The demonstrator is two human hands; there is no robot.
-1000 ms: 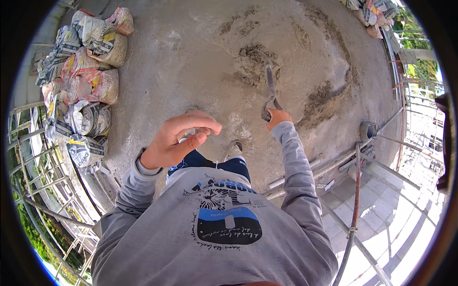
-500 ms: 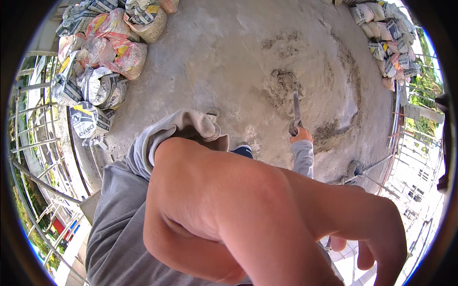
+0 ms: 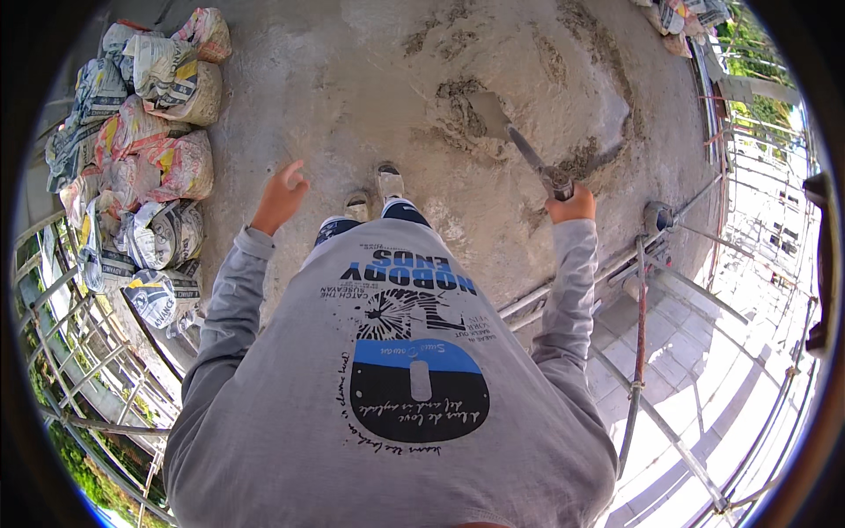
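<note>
My right hand (image 3: 572, 204) is closed round the top end of a shovel (image 3: 526, 151). The shovel's long shaft slants away to the left, and its flat blade rests at a patch of wet grey mortar (image 3: 455, 104) on the floor. Empty, my left hand (image 3: 282, 195) hangs over the concrete floor (image 3: 304, 97) on the left, its fingers loosely bent and partly apart. My shoes (image 3: 390, 181) stand on the floor between the two hands.
Stacked filled sacks (image 3: 145, 167) stand along the left edge; more sacks (image 3: 682, 19) sit at the far right. Metal scaffold poles (image 3: 647, 334) run along the right side, beyond the slab's edge, and more scaffolding (image 3: 75, 352) rises at the left.
My left hand and forearm, close in front of the camera before, have dropped down to my left side. The shovel stays in my right hand, its blade now showing more fully. The view has shifted.
</note>
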